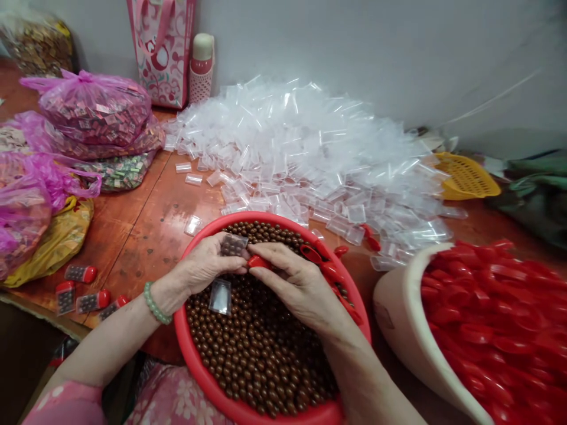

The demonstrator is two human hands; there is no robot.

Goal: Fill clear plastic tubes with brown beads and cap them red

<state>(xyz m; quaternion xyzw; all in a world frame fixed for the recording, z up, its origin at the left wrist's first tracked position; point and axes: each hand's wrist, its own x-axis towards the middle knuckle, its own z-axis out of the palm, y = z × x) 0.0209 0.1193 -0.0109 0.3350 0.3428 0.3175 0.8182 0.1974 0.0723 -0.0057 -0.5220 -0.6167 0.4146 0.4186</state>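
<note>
Above a red basin (182, 330) of brown chocolate balls (248, 348), my left hand (206, 260) is closed around a clear plastic tube (233, 245) with brown balls inside. My right hand (295, 280) pinches a red cap (258, 261) at the tube's right end; whether the cap is fully seated I cannot tell. Another clear tube (220, 297) lies on the balls just below my left hand. Several red caps (330, 271) rest along the basin's right side.
A big heap of clear tubes (301, 147) covers the table's back. At right stands a white bucket (398, 295) full of red caps (487, 319). Filled tubes (91, 301) lie at the left edge, near pink bags (95, 112). A yellow basket (469, 177) sits back right; a bottle (201, 71) stands behind.
</note>
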